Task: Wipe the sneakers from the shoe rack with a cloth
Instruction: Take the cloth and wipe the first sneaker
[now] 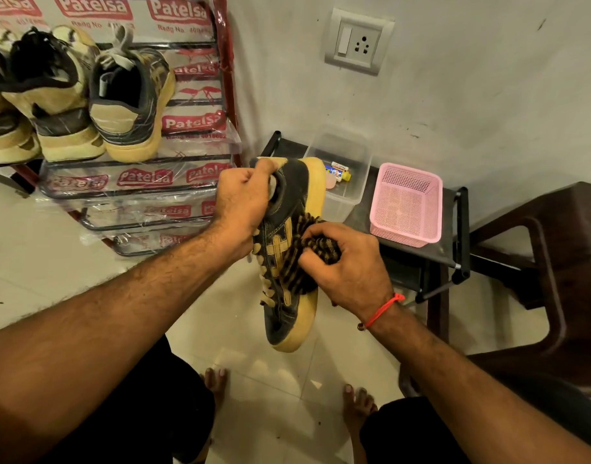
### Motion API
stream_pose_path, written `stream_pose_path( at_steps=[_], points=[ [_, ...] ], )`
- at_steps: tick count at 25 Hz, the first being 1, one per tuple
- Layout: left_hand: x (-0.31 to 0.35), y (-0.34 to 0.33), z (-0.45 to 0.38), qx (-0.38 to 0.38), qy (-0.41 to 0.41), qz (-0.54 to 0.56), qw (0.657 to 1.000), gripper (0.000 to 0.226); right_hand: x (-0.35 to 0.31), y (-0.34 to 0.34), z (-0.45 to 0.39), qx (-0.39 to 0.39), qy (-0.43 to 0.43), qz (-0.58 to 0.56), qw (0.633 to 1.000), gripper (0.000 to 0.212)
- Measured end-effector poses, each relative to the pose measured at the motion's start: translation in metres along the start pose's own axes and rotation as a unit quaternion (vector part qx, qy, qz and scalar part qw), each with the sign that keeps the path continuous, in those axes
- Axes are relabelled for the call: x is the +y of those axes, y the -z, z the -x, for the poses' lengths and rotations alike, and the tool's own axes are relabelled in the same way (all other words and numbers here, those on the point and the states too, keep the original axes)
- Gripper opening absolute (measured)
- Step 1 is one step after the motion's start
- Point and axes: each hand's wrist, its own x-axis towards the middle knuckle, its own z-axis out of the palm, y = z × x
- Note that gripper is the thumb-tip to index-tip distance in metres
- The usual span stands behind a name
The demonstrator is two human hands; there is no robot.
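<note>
The dark sneaker (289,262) is gripped at its collar by the left hand (242,202) — a bunched striped cloth (315,249) is clenched against its side by the right hand (351,269).

The person is wearing dark shorts (96,413), going barefoot with bare, hairy forearms, and wearing a red thread bracelet (382,309) with a small bead around the right wrist.

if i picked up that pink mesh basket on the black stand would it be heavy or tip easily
The pink perforated plastic basket is probably light: its walls are thin mesh and it looks empty. It likely flexes a little when squeezed. It sits near the front edge of the black low stand, so a push could slide it off rather than tip it, given its wide flat base.
</note>
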Motion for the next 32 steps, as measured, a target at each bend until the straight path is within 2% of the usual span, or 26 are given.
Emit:
stream_pose_path(
  at_steps=[3,6,10,13,15,17,21,23,25,26,28,32],
  points=[
    [0.005,0.005,-0.007,0.020,0.019,0.019,0.999,0.034,-0.002,-0.001,0.004,-0.063,0.027,0.083,0.994,0.042],
    [0.007,0.006,-0.007,-0.001,0.006,-0.011,1.000,0.034,-0.002,0.001,0.005,-0.057,0.052,0.083,0.994,0.039],
    [0.003,-0.004,0.008,-0.080,-0.036,-0.079,0.993,0.039,0.003,0.011,-0.004,0.047,0.078,0.045,0.995,0.028],
    [-0.002,-0.011,0.017,-0.132,-0.019,-0.091,0.987,0.039,0.013,0.028,-0.023,0.169,0.042,0.021,0.984,0.022],
    [-0.005,-0.015,0.023,-0.158,-0.005,-0.088,0.983,0.038,0.016,0.034,-0.030,0.197,0.027,0.016,0.980,0.021],
    [-0.006,-0.016,0.021,-0.138,0.009,-0.076,0.987,0.038,0.013,0.026,-0.022,0.151,0.056,0.026,0.987,0.021],
    [-0.004,-0.004,-0.006,-0.024,0.036,-0.031,0.999,0.040,-0.003,-0.003,0.008,0.004,0.135,0.057,0.989,0.025],
    [-0.004,0.002,-0.012,-0.004,0.036,-0.031,0.999,0.041,-0.005,-0.011,0.014,-0.091,0.183,0.138,0.969,0.028],
    [-0.005,0.006,-0.014,0.006,0.033,-0.054,0.998,0.040,-0.004,-0.017,0.017,-0.203,0.235,0.224,0.924,0.030],
    [-0.005,0.007,-0.014,0.011,0.034,-0.062,0.997,0.039,-0.003,-0.016,0.017,-0.234,0.251,0.247,0.906,0.029],
    [-0.003,0.011,-0.018,0.016,0.045,-0.058,0.997,0.036,-0.003,-0.005,0.011,-0.241,0.247,0.241,0.907,0.031],
    [0.004,0.019,-0.024,0.021,0.039,-0.035,0.998,0.034,0.000,0.014,0.001,-0.187,0.200,0.084,0.958,0.032]
  ],
)
